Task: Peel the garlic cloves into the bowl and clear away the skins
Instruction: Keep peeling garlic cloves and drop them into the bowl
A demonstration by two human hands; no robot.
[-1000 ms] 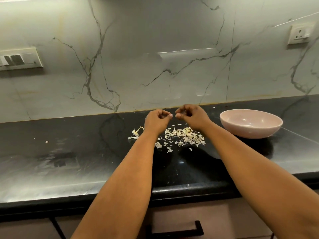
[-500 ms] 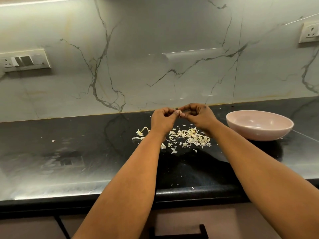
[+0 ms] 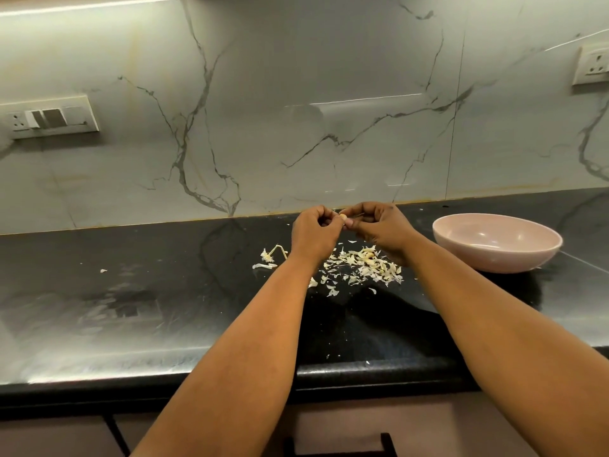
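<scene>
Peeling under way: left hand (image 3: pixel 313 230) and right hand (image 3: pixel 379 225) together pinch a garlic clove (image 3: pixel 343 217) above the skins (image 3: pixel 362 265) heaped on the counter (image 3: pixel 164 291). The bowl (image 3: pixel 497 247), right, shows no cloves; clearing not begun.

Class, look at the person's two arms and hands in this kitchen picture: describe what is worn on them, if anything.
Nothing is worn. The left hand and right hand are bare: no gloves, and no rings, watch or bracelets that the view shows. Both forearms are bare right down to the picture's bottom edge, with no sleeve in sight.
</scene>
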